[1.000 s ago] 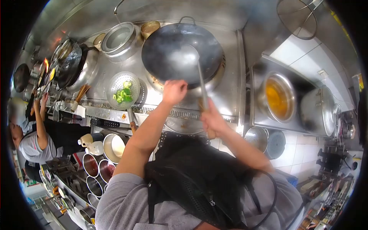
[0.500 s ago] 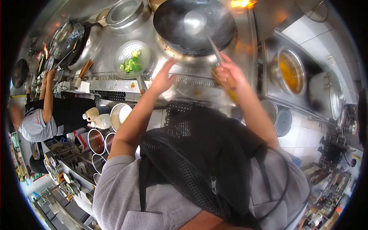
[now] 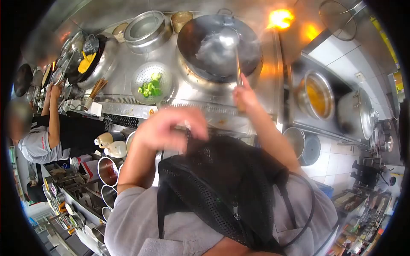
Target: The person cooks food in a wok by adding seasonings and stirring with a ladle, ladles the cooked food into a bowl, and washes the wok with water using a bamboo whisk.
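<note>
My right hand (image 3: pixel 245 97) is wrapped round the handle of a ladle (image 3: pixel 238 59). The ladle's round metal bowl rests in the wok (image 3: pixel 188 47), where cloudy, steaming liquid (image 3: pixel 209 49) shows. In front of the black apron (image 3: pixel 222 170), my left hand (image 3: pixel 173 128) is smeared by motion. Its fingers are curved and apart, and nothing shows in them. Beyond that hand, a perforated strainer (image 3: pixel 164 74) holds green vegetable pieces (image 3: pixel 149 87) on the steel stove top; its handle is mostly hidden.
Flame (image 3: pixel 280 19) burns behind the wok's right side. A pot of orange liquid (image 3: pixel 318 96) stands at right, beside a large lidded pot (image 3: pixel 356 111). Metal basins (image 3: pixel 145 32) sit at the back left. Another person (image 3: pixel 38 138) works at a wok on the left.
My left hand has drawn back from the stove towards my chest. The ladle has swung more upright in the wok, my right hand still on its handle. The camera view has tilted up.
</note>
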A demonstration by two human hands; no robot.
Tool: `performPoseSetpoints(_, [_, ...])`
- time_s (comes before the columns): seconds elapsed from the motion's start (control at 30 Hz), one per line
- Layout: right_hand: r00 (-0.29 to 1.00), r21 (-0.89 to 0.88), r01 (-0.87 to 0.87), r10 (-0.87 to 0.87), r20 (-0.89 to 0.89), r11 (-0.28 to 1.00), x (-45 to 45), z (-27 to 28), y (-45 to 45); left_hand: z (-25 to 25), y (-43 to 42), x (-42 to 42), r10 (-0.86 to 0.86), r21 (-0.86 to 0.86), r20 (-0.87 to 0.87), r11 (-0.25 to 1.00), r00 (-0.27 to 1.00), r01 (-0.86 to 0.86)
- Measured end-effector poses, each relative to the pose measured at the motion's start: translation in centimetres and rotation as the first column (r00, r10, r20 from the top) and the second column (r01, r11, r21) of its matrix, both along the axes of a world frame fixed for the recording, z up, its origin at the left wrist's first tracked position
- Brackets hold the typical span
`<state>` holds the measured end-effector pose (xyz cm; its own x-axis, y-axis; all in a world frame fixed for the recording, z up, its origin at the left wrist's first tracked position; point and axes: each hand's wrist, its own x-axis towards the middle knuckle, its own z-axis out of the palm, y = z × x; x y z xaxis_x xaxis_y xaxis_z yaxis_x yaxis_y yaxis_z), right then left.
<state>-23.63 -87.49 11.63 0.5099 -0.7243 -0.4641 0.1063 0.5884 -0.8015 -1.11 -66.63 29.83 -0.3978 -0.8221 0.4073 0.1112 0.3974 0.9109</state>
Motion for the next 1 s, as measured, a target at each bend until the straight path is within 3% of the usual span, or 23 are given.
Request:
performPoseSetpoints(0.03, [0.997, -0.087, 0.017, -0.024, -0.078, 0.996, 0.4, 0.1, 1.2, 4.0, 0.4, -1.2, -0.142, -0.202, 0.078, 0.967, 0.987, 0.155])
performPoseSetpoints(0.1, [0.994, -0.105, -0.024, 0.013, -0.104, 0.994, -1.2, 0.2, 2.3, 9.4, 0.9, -4.3, -0.303, -0.365, 0.195, 0.860, 0.933, 0.356])
performPoseSetpoints(0.2, [0.994, -0.050, -0.100, 0.097, -0.059, 0.994, -4.9, 0.4, 2.5, 11.1, 0.9, -7.1, -0.284, -0.361, 0.461, 0.806, 0.841, 0.470])
performPoseSetpoints(0.3, [0.994, -0.024, -0.104, 0.104, -0.026, 0.994, -5.6, 0.8, 1.7, 10.3, 0.3, -9.3, -0.294, -0.361, 0.409, 0.817, 0.864, 0.449])
performPoseSetpoints(0.43, [0.999, 0.001, -0.044, 0.044, -0.020, 0.999, -5.6, 2.1, 1.8, 10.1, -1.8, -14.4, -0.160, -0.606, 0.053, 0.780, 0.986, 0.159])
performPoseSetpoints(0.47, [0.999, 0.009, -0.051, 0.051, -0.003, 0.999, -6.1, 2.2, 1.9, 11.2, -2.1, -15.6, -0.124, -0.598, 0.087, 0.787, 0.988, 0.151])
performPoseSetpoints(0.53, [0.998, 0.050, -0.065, 0.063, 0.027, 0.997, -6.5, 2.8, 2.2, 12.3, -2.7, -19.2, -0.301, -0.456, 0.089, 0.835, 0.950, 0.307])
performPoseSetpoints(0.6, [0.997, 0.091, -0.053, 0.047, 0.069, 0.994, -7.8, 2.7, 2.3, 16.9, -1.7, -19.8, -0.350, -0.548, 0.175, 0.742, 0.920, 0.387])
performPoseSetpoints(0.7, [0.997, 0.101, -0.065, 0.061, 0.039, 0.993, -8.3, 3.9, 3.8, 13.7, -4.3, -28.5, -0.369, -0.876, -0.294, 0.474, 0.882, -0.094])
performPoseSetpoints(0.73, [0.992, 0.148, -0.115, 0.106, 0.064, 0.982, -7.7, 3.1, 4.6, 12.8, -5.5, -30.0, -0.603, -0.883, -0.359, 0.466, 0.712, -0.051])
performPoseSetpoints(0.77, [0.989, 0.178, -0.132, 0.117, 0.092, 0.975, -7.3, 2.9, 4.9, 12.9, -4.7, -27.5, -0.415, -0.822, -0.066, 0.538, 0.907, 0.186])
performPoseSetpoints(0.8, [0.988, 0.189, -0.120, 0.099, 0.119, 0.975, -7.6, 3.1, 5.0, 13.7, -2.7, -22.1, -0.254, -0.680, 0.292, 0.623, 0.922, 0.387])
performPoseSetpoints(0.87, [0.963, 0.256, -0.119, 0.049, 0.263, 0.959, -8.0, 3.4, 3.8, 10.9, -1.9, -18.9, -0.289, -0.604, 0.256, 0.697, 0.923, 0.386])
performPoseSetpoints(0.9, [0.922, 0.318, -0.169, 0.036, 0.386, 0.933, -7.0, 2.6, 1.9, 7.9, -2.6, -19.0, -0.425, -0.633, -0.160, 0.737, 0.891, 0.237])
performPoseSetpoints(0.97, [0.935, 0.217, -0.161, 0.078, 0.347, 0.963, -5.1, -0.7, -1.4, 7.2, -2.4, -16.8, -0.475, -0.476, -0.031, 0.781, 0.879, 0.405])
performPoseSetpoints(1.0, [0.967, 0.106, -0.112, 0.084, 0.241, 0.988, -3.6, -2.5, -2.0, 6.8, -2.2, -16.1, -0.443, -0.485, -0.072, 0.799, 0.894, 0.356])
